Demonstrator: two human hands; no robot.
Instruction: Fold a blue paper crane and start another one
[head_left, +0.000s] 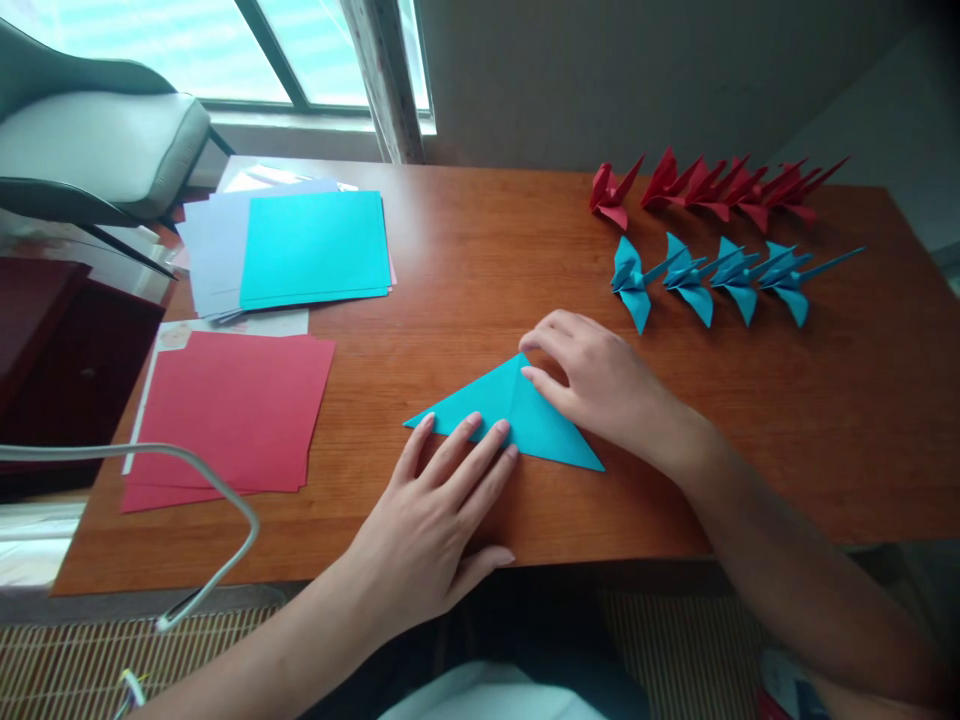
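Observation:
A sheet of blue paper folded into a triangle (525, 415) lies on the wooden table (465, 260) in front of me. My left hand (442, 520) lies flat and open, its fingertips pressing the triangle's lower left edge. My right hand (592, 375) rests on the triangle's upper right side, fingers curled, with fingertips pressing the fold near the apex.
Stacks of blue and pale sheets (300, 250) and red sheets (232, 415) lie at the left. Folded red cranes (712, 185) and blue cranes (712, 275) stand in rows at the far right. A grey chair (90, 140) stands by the window; a cable (195, 480) hangs at left.

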